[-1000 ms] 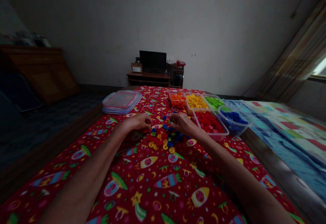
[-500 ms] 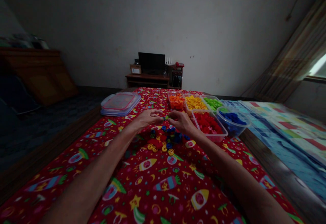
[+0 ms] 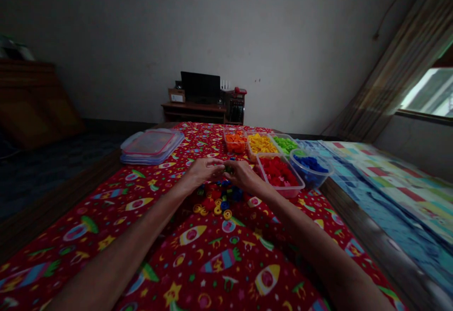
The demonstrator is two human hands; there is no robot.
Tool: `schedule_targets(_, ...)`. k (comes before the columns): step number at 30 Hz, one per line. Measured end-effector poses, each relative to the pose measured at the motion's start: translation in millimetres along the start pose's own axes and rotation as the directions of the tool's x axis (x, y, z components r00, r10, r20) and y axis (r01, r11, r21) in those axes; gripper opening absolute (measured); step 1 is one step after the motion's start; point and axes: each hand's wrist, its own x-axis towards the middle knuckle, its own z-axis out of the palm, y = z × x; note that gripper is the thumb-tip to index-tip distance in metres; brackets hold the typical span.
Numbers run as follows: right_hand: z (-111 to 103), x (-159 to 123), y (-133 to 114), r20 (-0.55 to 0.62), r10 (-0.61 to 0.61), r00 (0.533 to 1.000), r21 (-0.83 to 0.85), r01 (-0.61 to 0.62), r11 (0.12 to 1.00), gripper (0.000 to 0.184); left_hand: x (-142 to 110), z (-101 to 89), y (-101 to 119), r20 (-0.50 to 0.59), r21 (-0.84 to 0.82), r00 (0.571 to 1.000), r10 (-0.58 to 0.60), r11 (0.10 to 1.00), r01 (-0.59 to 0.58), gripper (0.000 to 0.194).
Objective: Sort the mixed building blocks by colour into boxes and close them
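My left hand (image 3: 202,171) and my right hand (image 3: 243,175) meet above the table with their fingertips pinched together. Between them is a small green plastic building piece (image 3: 228,169), mostly covered by the fingers; its exact shape is hard to make out. Just below my hands lies a pile of loose toy pieces, with blue pieces (image 3: 231,194), red pieces (image 3: 209,202) and round yellow pieces (image 3: 227,214). Close by my right hand stands a clear tub of red pieces (image 3: 279,172).
Further tubs hold orange pieces (image 3: 235,142), yellow pieces (image 3: 261,144), green pieces (image 3: 285,144) and blue pieces (image 3: 310,163). Stacked lids (image 3: 152,147) lie at the left. A red patterned cloth (image 3: 170,249) covers the table. A bed (image 3: 389,179) is on the right.
The view has swung slightly to the right. My hands have drawn closer together around the green piece, which is now more hidden.
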Motion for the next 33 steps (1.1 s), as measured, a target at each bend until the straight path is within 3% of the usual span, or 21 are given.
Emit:
schedule_targets(3, -24.4, 2.6, 8.0, -0.073, 0.055, 0.996, -0.061, -0.059, 0.996, 0.023, -1.5, -7.2, 2.5, -0.044, 0.098, 0.997, 0.066, 0.993, -0.062, 0.038)
schedule_targets(6, -65.9, 5.9, 35.6, -0.120, 0.148, 0.982, -0.205, -0.171, 0.964, 0.022, 0.1, -21.5, 1.5, -0.136, 0.143, 0.987, 0.087, 0.987, -0.067, 0.036)
schedule_targets(8, -97.5, 7.1, 65.1, -0.166, 0.219, 0.961, -0.354, -0.265, 0.897, 0.022, 2.9, -30.7, -2.1, -0.183, 0.138, 0.981, 0.067, 0.990, -0.042, 0.032)
schedule_targets(11, -139.0, 6.7, 114.2, -0.236, 0.362, 0.902, -0.531, -0.431, 0.729, 0.025, 6.2, -38.7, -7.9, -0.225, 0.110, 0.974, 0.022, 0.994, 0.003, 0.025)
schedule_targets(14, -164.5, 5.9, 150.5, -0.236, 0.522, 0.820, -0.585, -0.549, 0.597, 0.029, 5.6, -41.0, -9.7, -0.212, 0.093, 0.977, 0.005, 0.996, 0.015, 0.025)
schedule_targets(16, -171.7, 7.0, 162.0, -0.235, 0.555, 0.798, -0.594, -0.570, 0.567, 0.032, 4.8, -42.6, -9.7, -0.196, 0.104, 0.981, 0.001, 0.994, 0.020, 0.029)
schedule_targets(19, -170.7, 11.5, 160.3, -0.283, 0.510, 0.812, -0.598, -0.565, 0.568, 0.033, 6.4, -48.5, -12.8, -0.132, 0.164, 0.991, -0.024, 0.985, 0.045, 0.037)
schedule_targets(22, -159.2, 16.1, 140.1, -0.272, 0.423, 0.864, -0.563, -0.499, 0.659, 0.031, 10.7, -57.3, -19.7, -0.018, 0.287, 1.000, -0.015, 0.958, 0.019, 0.043)
schedule_targets(27, -121.2, 11.3, 79.9, -0.142, 0.211, 0.967, -0.430, -0.252, 0.867, 0.029, 9.5, -63.2, -19.4, 0.209, 0.524, 0.978, -0.002, 0.845, -0.110, 0.040)
schedule_targets(30, -90.9, 1.1, 41.5, -0.068, 0.122, 0.990, -0.259, -0.136, 0.956, 0.026, 0.9, -58.1, -7.8, 0.281, 0.589, 0.959, -0.045, 0.797, -0.136, 0.034)
schedule_targets(33, -62.4, -7.8, 11.7, 0.077, 0.068, 0.995, -0.160, -0.056, 0.986, 0.023, -7.3, -51.7, 3.2, 0.304, 0.676, 0.947, -0.103, 0.724, -0.138, 0.027)
